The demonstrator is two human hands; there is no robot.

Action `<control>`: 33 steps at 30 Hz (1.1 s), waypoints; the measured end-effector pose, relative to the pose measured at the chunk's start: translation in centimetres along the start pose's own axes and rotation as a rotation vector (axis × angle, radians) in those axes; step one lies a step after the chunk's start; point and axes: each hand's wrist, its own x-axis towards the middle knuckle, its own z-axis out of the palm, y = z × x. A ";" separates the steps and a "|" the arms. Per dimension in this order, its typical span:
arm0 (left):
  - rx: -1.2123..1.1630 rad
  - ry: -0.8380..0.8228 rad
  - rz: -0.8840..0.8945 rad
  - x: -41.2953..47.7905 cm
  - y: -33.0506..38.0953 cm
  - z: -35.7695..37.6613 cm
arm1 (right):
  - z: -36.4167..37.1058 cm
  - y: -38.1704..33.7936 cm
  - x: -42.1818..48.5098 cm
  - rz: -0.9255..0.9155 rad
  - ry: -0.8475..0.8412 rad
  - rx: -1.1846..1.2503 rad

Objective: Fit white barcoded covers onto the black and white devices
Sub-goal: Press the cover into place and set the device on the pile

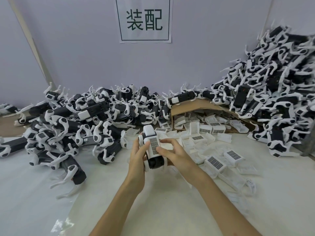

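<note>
Cardboard box [196, 107], right of centre, lies on its side with the open face toward the camera. It holds white covers, and loose covers [197, 137] spill out of it onto the bench [153, 210]. Some show barcode grids, others lie hollow side up. Devices sit on the box's top flap.

Centre frame: left hand [138, 155] is curled round the left side of a black and white device [154, 162], held up off the bench. Right hand [172, 150] grips the cover [153, 145] on top of it, thumb on the barcode face, fingers curled over the far edge. Can't tell if the cover is fully seated.

Left pile [76, 120] of devices fills mid left. Right pile [272, 99] is taller, buries the box's right end and is cut off at the frame edge.

Box interior is dim at the back. Barcodes too small to read. Sign [144, 19] is cropped at the top.
</note>
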 end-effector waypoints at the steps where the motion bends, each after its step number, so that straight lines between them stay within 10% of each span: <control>1: -0.006 -0.015 -0.005 0.0 0.0 0.0 | 0.0 0.0 0.0 -0.010 0.001 -0.002; 33: 0.142 -0.117 0.157 0.2 -0.4 0.2 | 0.2 0.7 0.3 -0.338 0.161 -0.058</control>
